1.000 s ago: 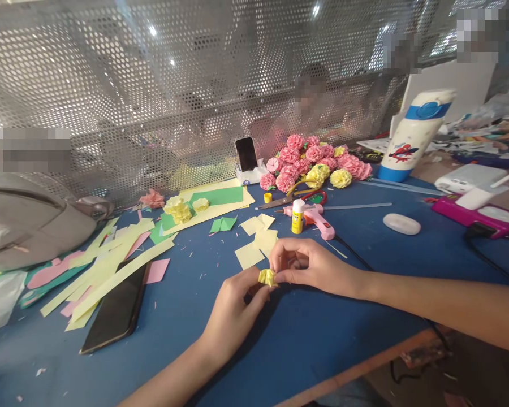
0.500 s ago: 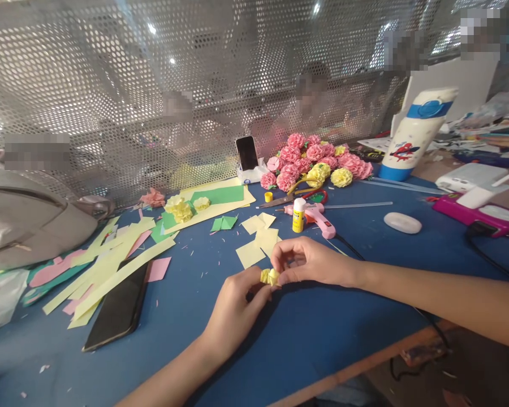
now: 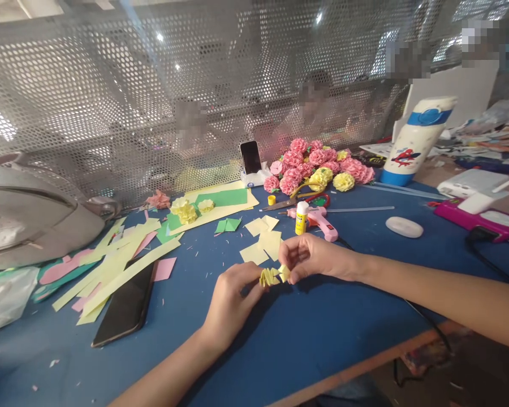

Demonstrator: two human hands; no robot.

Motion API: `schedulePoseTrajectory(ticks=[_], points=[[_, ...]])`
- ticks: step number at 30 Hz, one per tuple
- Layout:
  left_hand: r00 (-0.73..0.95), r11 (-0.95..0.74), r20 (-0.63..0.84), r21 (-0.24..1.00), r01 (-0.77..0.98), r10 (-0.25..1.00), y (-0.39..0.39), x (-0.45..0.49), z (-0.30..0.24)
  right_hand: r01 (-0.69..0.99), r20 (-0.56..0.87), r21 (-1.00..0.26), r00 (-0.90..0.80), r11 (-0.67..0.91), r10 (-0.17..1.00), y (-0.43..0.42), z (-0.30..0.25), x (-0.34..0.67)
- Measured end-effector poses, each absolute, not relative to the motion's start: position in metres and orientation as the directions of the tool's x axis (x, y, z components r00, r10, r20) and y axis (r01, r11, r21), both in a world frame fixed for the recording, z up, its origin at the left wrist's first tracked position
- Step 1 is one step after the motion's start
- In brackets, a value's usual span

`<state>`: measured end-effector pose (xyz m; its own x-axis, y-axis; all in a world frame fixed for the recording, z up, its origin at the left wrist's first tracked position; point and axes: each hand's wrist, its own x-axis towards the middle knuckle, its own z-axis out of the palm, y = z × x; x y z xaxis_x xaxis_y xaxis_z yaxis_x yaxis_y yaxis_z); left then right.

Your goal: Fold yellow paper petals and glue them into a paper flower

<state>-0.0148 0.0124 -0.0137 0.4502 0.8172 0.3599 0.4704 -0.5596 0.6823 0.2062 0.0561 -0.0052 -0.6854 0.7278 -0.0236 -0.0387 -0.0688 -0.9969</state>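
Note:
Between thumb and fingers, my left hand (image 3: 233, 297) pinches a crinkled piece of yellow paper (image 3: 270, 277), its folds fanned out. My right hand (image 3: 311, 259) pinches a small yellow paper bit (image 3: 284, 273) at the right end of that piece; whether the two are joined is hard to tell. Just beyond my fingers lie several pale yellow paper squares (image 3: 270, 244). An uncapped glue stick (image 3: 301, 218) stands upright behind my right hand, beside a pink glue gun (image 3: 327, 226). Its yellow cap (image 3: 272, 200) sits farther back, near scissors (image 3: 282, 204).
Pink and yellow paper flowers (image 3: 297, 164) are heaped at the back, by a propped phone (image 3: 250, 157). Paper strips (image 3: 123, 254) partly cover a dark phone (image 3: 125, 311) at left, near a grey bag (image 3: 38, 215). A bottle (image 3: 419, 141) and pink power strip (image 3: 479, 219) are right.
My right hand has moved slightly right, and the paper's folds now spread wider between my hands. The whole view has shifted a little.

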Motion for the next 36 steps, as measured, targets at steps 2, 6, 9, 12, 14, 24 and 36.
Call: schedulePoseTrajectory(ticks=[2,6,9,12,14,24,36], points=[[0.445,-0.581,0.392,0.673,0.458,0.805,0.0133,-0.0162,-0.0144,-0.033,-0.033,-0.996,-0.699,-0.079,0.714,0.055,-0.0058,0.2068],[0.444,-0.612,0.435,0.661,0.434,0.784,0.0131,-0.0174,-0.0146,-0.037,-0.012,-0.998,-0.709,-0.053,0.705,0.0533,-0.0077,0.2074],[0.463,-0.649,0.463,0.621,0.439,0.756,0.0126,-0.0177,-0.0137,-0.035,0.009,-0.999,-0.716,-0.023,0.698,0.0526,-0.0075,0.2073],[0.501,-0.699,0.491,0.556,0.45,0.713,0.0129,-0.018,-0.014,-0.021,0.015,-1.0,-0.717,0.001,0.697,0.0516,-0.0068,0.2066],[0.528,-0.726,0.501,0.515,0.455,0.686,0.0135,-0.0184,-0.0151,-0.01,0.015,-1.0,-0.714,0.012,0.7,0.0509,-0.007,0.2063],[0.565,-0.756,0.504,0.474,0.451,0.653,0.0135,-0.0189,-0.0175,0.018,0.019,-0.999,-0.722,0.046,0.692,0.0505,-0.0117,0.2079],[0.614,-0.79,0.497,0.384,0.478,0.613,0.0151,-0.0182,-0.0186,0.09,-0.067,-0.996,-0.704,-0.005,0.707,0.0501,-0.007,0.2065]])
